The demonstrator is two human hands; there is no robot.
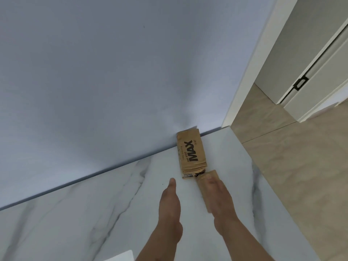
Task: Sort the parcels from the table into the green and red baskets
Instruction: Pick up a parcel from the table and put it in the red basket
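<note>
Head view only: on the marble bench (116, 204) two brown parcels are seen at about one o'clock from the frame's centre. The larger parcel (191, 152), printed MAX, is laid with its far end against the wall (113, 72), probably pushed back there out of the way. The smaller parcel (207, 187) lies just nearer, its far end touching the larger one, and is covered by the right hand (219, 194), whose grip is laid flat with straight fingers on top, seemingly to slide or lift it. The left hand (169, 202) is held open and empty at nine o'clock of it. Neither basket is in view, and the smaller parcel's label is hidden.
</note>
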